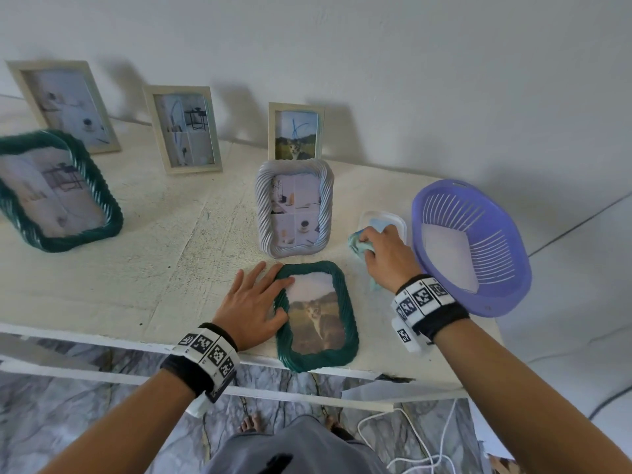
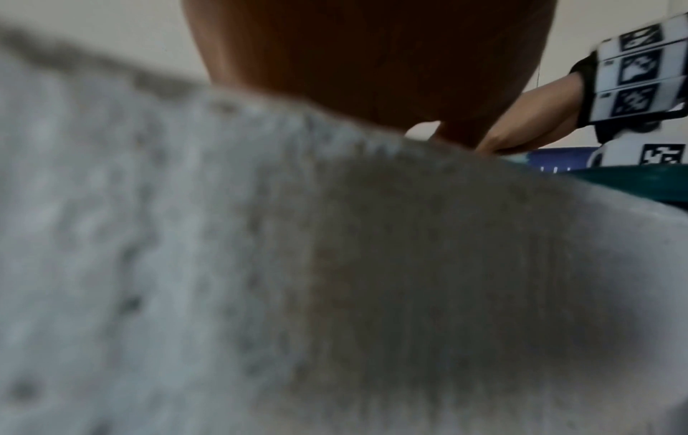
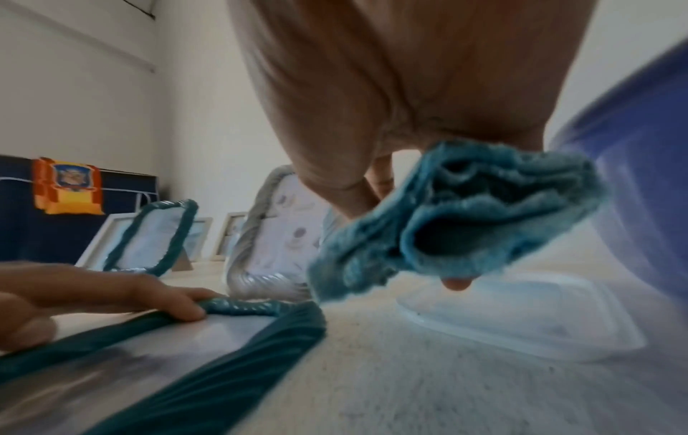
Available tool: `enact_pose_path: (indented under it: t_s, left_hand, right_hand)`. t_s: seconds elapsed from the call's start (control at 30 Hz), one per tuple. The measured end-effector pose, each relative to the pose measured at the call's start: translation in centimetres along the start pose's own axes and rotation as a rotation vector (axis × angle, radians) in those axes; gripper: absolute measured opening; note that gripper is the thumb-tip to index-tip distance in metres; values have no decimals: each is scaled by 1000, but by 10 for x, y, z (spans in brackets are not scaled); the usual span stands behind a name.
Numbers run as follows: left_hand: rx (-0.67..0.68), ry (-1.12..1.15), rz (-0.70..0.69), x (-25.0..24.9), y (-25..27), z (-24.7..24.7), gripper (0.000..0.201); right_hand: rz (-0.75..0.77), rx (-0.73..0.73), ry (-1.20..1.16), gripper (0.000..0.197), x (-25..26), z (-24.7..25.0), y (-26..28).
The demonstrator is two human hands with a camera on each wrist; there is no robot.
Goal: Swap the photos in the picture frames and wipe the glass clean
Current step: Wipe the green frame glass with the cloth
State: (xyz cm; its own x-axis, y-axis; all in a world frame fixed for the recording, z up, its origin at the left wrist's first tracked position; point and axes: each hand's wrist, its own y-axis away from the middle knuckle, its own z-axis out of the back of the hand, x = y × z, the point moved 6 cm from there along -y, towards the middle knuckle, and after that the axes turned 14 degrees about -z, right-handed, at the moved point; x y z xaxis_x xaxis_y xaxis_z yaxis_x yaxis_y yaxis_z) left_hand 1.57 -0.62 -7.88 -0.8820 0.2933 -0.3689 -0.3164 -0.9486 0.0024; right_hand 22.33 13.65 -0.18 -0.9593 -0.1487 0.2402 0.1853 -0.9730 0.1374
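The small green frame [image 1: 316, 316] lies flat, glass up, at the front edge of the table [image 1: 154, 254], with a cat photo inside. I take this frame as the landmark. The left hand [image 1: 254, 302] rests on its left border with straight, spread fingers; it presses the frame down and does not curl round it. To the right of the frame, slightly behind it, the right hand [image 1: 384, 256] has its fingers curled round a bunched blue cloth [image 3: 458, 223], which hangs just above a clear plastic container [image 3: 521, 318]. Beyond the container sits a purple basket [image 1: 473, 248].

Directly behind the green frame stands a grey twisted frame [image 1: 294, 206], and behind that a small cream frame [image 1: 295, 133] with blue scribbles on its glass. Further left stand two more cream frames [image 1: 184, 130], one also marked with blue, and a large green frame [image 1: 56, 191].

In my judgement the wiping of the flat frame is about to begin: the cloth is in hand but not yet on the glass. Whether its photo is already swapped, I cannot tell. The scribbled glasses suggest that much cleaning remains.
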Motion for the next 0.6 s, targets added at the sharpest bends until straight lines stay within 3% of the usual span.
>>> enact_pose_path:
  t_s: [0.27, 0.47, 0.6]
  left_hand:
    - [-1, 8, 4, 4, 0, -3, 73]
    - [-28, 4, -5, 4, -1, -3, 69]
    - [-34, -1, -12, 4, 0, -4, 67]
  right_hand:
    - [-218, -71, -142, 29, -3, -13, -52]
    - [-262, -101, 52, 29, -13, -24, -66]
    - [-294, -99, 203, 42, -16, -30, -62]
